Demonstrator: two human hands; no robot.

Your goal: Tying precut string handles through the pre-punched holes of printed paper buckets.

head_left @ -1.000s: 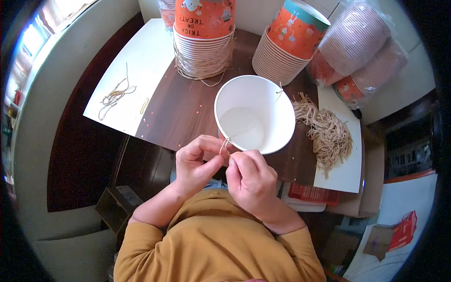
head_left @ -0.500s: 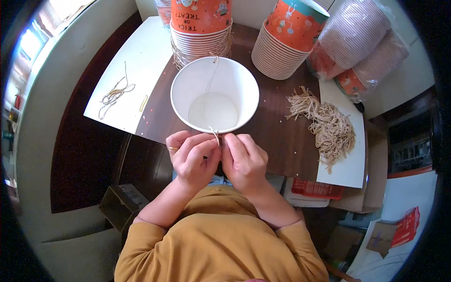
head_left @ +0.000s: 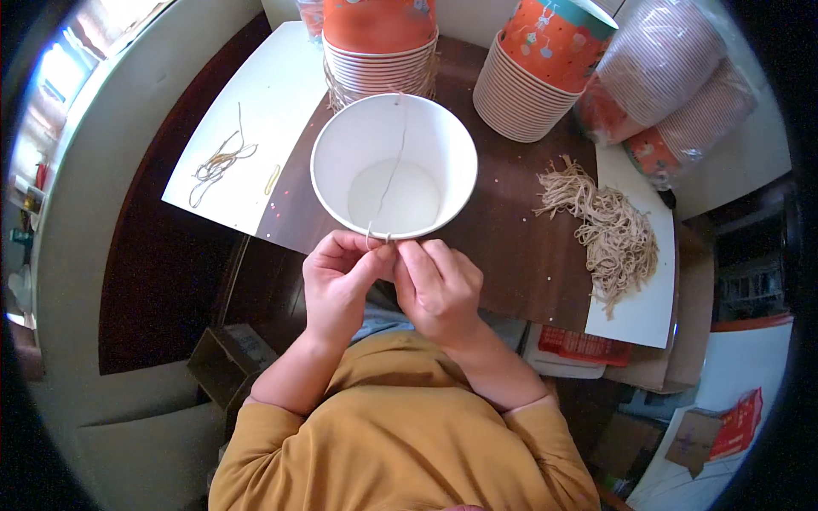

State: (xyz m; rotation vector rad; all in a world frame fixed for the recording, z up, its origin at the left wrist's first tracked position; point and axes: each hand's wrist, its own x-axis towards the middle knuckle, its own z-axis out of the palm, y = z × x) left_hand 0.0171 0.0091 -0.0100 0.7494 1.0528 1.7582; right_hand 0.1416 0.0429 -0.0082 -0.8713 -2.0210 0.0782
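A white-lined paper bucket (head_left: 336, 153) stands at the table's near edge with its mouth toward me. A thin string (head_left: 394, 175) runs across its inside, from the far rim to the near rim. At the near rim my left hand (head_left: 336, 272) pinches the string, thumb against forefinger, where a small loop shows. My right hand (head_left: 439, 285) is closed beside it, its fingertips at the same spot under the rim. What those right fingertips hold is hidden. Both hands touch or nearly touch the bucket's near edge.
Stacked orange paper buckets (head_left: 379, 64) with strings around them stand behind; another stack (head_left: 524, 98) is to their right. Plastic-wrapped buckets (head_left: 665, 77) lie far right. A heap of beige strings (head_left: 620, 247) covers the brown table's (head_left: 503, 264) right side; loose strings (head_left: 220, 166) lie left.
The string inside the bucket has gone from slack to nearly straight. My left hand has turned and opened slightly away from the right, its pinch now at the rim.
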